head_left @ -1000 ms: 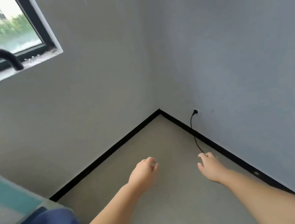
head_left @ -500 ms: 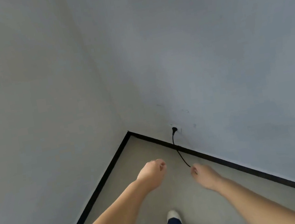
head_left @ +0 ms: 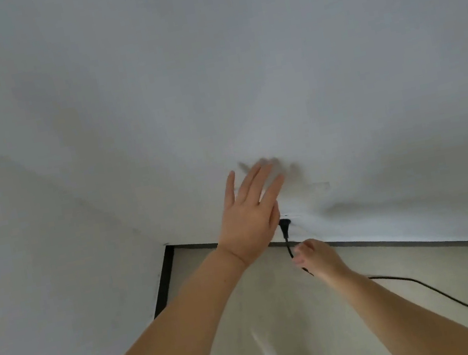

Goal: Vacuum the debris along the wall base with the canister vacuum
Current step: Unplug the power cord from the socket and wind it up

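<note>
A black plug point(head_left: 285, 226) sits in a low wall outlet just above the dark baseboard point(head_left: 426, 245). Its black power cord point(head_left: 440, 292) runs down from the plug, passes through my right hand point(head_left: 319, 259) and trails off across the floor to the right. My right hand is low by the baseboard, its fingers curled round the cord a little below the plug. My left hand point(head_left: 249, 218) is spread flat with straight fingers on the grey wall point(head_left: 271, 76), just up and left of the outlet. The canister vacuum is out of view.
This is a room corner: a second grey wall point(head_left: 40, 274) stands on the left with a black baseboard point(head_left: 164, 283) along its foot. Glossy beige floor point(head_left: 266, 312) lies under my arms. No debris shows along the wall base.
I have moved close to the right-hand wall. My left hand rose and opened flat against the wall; my right hand reached the cord below the plug and took hold of it.
</note>
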Tool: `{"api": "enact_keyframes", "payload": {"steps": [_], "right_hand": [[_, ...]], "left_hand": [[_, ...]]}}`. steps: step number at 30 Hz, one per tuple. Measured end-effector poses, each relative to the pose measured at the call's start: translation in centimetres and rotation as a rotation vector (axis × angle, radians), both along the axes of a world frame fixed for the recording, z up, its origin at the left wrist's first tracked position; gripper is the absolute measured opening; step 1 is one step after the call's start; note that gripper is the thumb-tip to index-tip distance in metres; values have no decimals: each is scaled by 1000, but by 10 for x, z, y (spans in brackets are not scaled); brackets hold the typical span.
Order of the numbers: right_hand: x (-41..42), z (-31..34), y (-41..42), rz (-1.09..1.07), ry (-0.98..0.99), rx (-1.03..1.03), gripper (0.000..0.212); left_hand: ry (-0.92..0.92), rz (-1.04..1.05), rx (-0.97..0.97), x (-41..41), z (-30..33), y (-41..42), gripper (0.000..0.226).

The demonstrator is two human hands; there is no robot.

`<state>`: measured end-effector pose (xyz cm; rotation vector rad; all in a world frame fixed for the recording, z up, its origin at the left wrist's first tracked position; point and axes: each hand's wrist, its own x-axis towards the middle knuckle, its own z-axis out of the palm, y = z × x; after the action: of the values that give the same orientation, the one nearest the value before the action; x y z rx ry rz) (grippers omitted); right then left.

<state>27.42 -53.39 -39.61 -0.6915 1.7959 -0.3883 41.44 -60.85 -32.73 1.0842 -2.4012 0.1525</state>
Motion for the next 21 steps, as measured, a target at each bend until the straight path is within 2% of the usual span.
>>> {"api": "enact_keyframes", "payload": {"steps": [2, 4, 8, 11, 16, 21], "right_hand": [[2, -48, -15, -12, 158, -73, 22], [1, -87, -25, -93, 218, -127, 19], [4, -131, -46, -121, 170, -199, 22], [10, -153, -56, -231, 24, -267, 30], [15, -182, -64, -350, -93, -350, 35], [13, -189, -62, -391, -225, -427, 35]], "left_hand": [[-74, -35, -168, 2, -54, -18, 51], [-92, -48, -272, 4, -94, -35, 60], [-80, -59, -552, 1, -137, -81, 66], [-72, 60, -860, -9, -146, -109, 61], [133, -60, -956, -12, -151, -124, 50], [186, -59, -1064, -14, -151, -130, 46]]}}
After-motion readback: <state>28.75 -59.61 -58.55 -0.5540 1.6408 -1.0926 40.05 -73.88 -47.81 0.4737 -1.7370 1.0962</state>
